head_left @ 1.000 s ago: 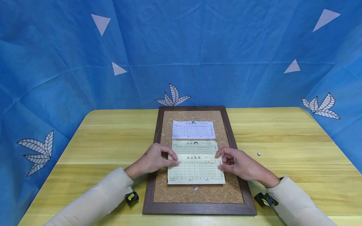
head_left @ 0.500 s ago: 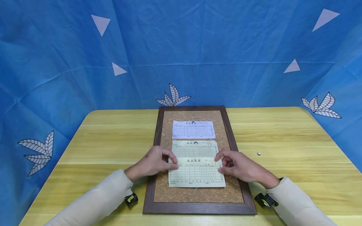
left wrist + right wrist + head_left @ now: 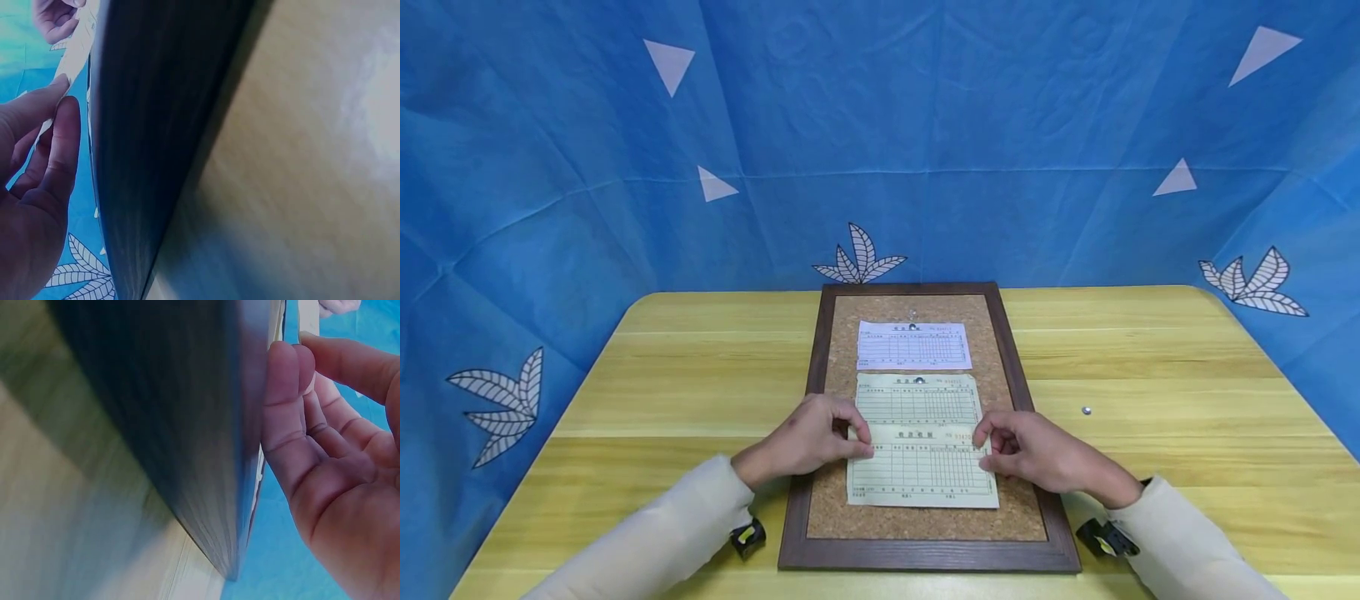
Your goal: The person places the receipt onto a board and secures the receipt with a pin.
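Observation:
A pale yellow-green receipt slip [image 3: 917, 475] is held over the lower part of the cork board [image 3: 925, 525]. My left hand [image 3: 808, 442] pinches its left edge between thumb and fingers, and my right hand [image 3: 1037, 450] pinches the right edge. Both wrist views show the slip's edge between the fingertips, close above the board's frame [image 3: 194, 425]. The slip's top overlaps the bottom of a green receipt slip [image 3: 917, 404], which has a thumbtack [image 3: 920, 381] near its top. Higher up, a lilac receipt slip [image 3: 913, 350] bears another thumbtack [image 3: 912, 327].
One loose thumbtack [image 3: 1086, 410] lies on the wooden table [image 3: 1150, 358], right of the board. A clear pin [image 3: 913, 314] sits in the cork above the lilac slip. A blue curtain [image 3: 880, 125] hangs behind the table.
Both hands have brought the pale yellow-green slip down the board, toward the person, uncovering more of the green slip. The pin in the lower cork is now covered. The other slips stay put.

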Demonstrator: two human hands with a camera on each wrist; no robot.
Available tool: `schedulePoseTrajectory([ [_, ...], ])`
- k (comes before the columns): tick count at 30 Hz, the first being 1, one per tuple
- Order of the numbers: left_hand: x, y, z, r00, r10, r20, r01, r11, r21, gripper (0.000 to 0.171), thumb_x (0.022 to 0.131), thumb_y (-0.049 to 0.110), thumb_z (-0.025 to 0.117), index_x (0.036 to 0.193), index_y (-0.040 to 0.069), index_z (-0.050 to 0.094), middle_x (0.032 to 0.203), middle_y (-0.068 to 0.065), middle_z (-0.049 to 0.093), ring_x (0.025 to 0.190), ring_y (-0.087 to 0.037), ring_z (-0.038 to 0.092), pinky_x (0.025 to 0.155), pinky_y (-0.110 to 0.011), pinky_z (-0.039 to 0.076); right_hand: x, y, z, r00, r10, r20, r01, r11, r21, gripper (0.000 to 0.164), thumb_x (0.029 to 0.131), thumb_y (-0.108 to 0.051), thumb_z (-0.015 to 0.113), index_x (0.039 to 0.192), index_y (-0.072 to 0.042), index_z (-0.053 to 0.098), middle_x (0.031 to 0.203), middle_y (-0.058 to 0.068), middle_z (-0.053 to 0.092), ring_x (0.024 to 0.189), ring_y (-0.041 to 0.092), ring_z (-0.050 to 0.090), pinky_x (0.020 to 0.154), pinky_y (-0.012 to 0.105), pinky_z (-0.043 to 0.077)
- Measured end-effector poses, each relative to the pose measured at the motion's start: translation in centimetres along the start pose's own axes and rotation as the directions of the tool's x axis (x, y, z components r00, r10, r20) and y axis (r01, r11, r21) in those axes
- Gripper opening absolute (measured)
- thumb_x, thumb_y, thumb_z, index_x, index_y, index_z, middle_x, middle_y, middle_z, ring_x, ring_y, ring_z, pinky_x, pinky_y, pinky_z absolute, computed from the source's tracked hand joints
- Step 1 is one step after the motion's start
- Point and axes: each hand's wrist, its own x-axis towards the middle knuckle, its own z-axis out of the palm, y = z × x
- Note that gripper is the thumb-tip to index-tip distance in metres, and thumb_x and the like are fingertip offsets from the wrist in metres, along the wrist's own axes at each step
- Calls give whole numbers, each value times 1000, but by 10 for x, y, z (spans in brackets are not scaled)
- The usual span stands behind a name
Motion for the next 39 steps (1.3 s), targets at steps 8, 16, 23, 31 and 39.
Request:
schedulePoseTrajectory([
  [8, -3, 1, 1, 1000, 3, 22, -3, 1000, 9, 16, 82, 11, 83, 76, 21, 73, 78, 13, 64, 67, -8, 51, 61, -23, 42, -1, -3, 3, 999, 17, 28, -17, 1000, 1, 10, 91, -4, 71, 94, -8, 62, 76, -3, 54, 67, 8, 49, 56, 23, 43],
  [16, -4, 2, 3, 999, 6, 37, -7, 1000, 14, 17, 82, 9, 83, 75, 19, 72, 77, 12, 63, 64, -6, 55, 59, -23, 47, -1, -4, 4, 999, 11, 37, -11, 1000, -21, 10, 91, -6, 72, 94, -8, 63, 77, -4, 55, 67, 7, 49, 58, 23, 43],
  [23, -4, 3, 5, 999, 8, 46, -10, 999, 46, 19, 82, 9, 83, 73, 21, 71, 76, 14, 63, 65, -6, 56, 58, -23, 46, -1, -3, 5, 999, 9, 45, -8, 999, -33, 10, 91, -7, 73, 95, -8, 63, 75, -5, 54, 66, 6, 48, 57, 23, 42],
  [31, -5, 4, 4, 997, 42, 63, -49, 993, 106, 19, 82, 11, 84, 73, 21, 70, 76, 14, 61, 67, -4, 54, 60, -23, 46, 0, -4, 5, 998, 14, 56, -11, 999, -41, 11, 90, -6, 73, 96, -9, 63, 73, -6, 54, 64, 5, 48, 57, 24, 43],
  [39, -5, 5, 3, 995, 36, 94, -47, 992, 113, 20, 82, 11, 83, 74, 21, 68, 76, 13, 60, 66, -4, 53, 59, -22, 46, 2, -6, 3, 998, -6, 57, 10, 997, -72, 18, 89, -7, 75, 101, -9, 62, 72, -7, 53, 62, 5, 47, 57, 24, 42],
])
